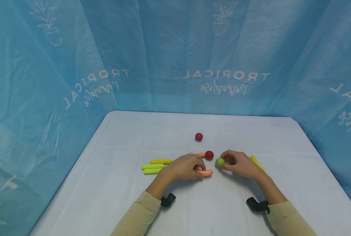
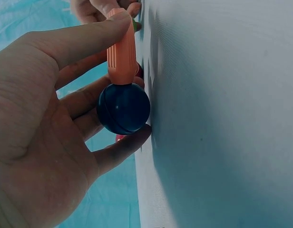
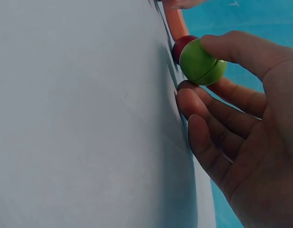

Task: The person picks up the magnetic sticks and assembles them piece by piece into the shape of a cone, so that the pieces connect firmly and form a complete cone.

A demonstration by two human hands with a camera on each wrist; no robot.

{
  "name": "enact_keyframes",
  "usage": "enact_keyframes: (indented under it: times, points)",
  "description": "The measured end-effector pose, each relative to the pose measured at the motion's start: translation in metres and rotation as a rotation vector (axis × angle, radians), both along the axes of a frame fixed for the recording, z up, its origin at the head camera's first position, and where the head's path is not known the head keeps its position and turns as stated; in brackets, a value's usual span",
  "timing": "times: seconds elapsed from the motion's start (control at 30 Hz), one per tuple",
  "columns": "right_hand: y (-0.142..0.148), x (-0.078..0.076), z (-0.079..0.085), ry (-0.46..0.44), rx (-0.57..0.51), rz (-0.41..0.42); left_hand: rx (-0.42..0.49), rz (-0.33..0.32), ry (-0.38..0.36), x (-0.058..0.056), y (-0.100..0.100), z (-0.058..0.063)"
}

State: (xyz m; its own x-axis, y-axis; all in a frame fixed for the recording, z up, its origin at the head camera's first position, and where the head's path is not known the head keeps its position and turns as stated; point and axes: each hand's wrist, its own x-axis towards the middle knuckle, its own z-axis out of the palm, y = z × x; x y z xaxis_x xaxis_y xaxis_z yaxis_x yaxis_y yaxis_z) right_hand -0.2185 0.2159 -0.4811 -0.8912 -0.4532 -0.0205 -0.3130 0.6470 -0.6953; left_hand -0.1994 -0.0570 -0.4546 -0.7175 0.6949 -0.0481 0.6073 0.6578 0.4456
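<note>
In the head view, a blue backdrop [image 1: 163, 49] carries mirrored white lettering, "TROPICAL Paradise". The white table [image 1: 122, 137] has a rounded far edge below it, with broad cloth out to either side edge. The left hand [image 1: 185, 166] pinches a curved orange stick [image 1: 205, 172] near mid-table; the right hand [image 1: 241, 163] pinches a green ball [image 1: 219, 162] just beside a red ball [image 1: 209, 155]. Lime sticks [image 1: 153, 166] lie left of the left hand.

In the left wrist view, the thumb presses the orange stick, a dark blue ball [image 2: 123, 109] at its near end.

In the right wrist view, thumb and finger grip the green ball close by the tabletop, the red ball behind it.
</note>
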Motion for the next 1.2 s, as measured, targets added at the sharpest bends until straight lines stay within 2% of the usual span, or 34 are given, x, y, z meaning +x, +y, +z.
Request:
enact_keyframes:
  times: [0.47,0.8,1.2]
  points:
    - [-0.002,0.009,0.001,0.023,-0.023,0.045,-0.005,-0.016,0.022,0.0,0.0,0.0]
    - [-0.011,0.018,0.009,0.017,-0.029,0.121,0.008,-0.041,0.035,0.0,-0.001,0.001]
    - [-0.013,0.02,0.006,0.023,-0.013,0.145,-0.014,-0.012,0.03,0.001,0.002,0.002]
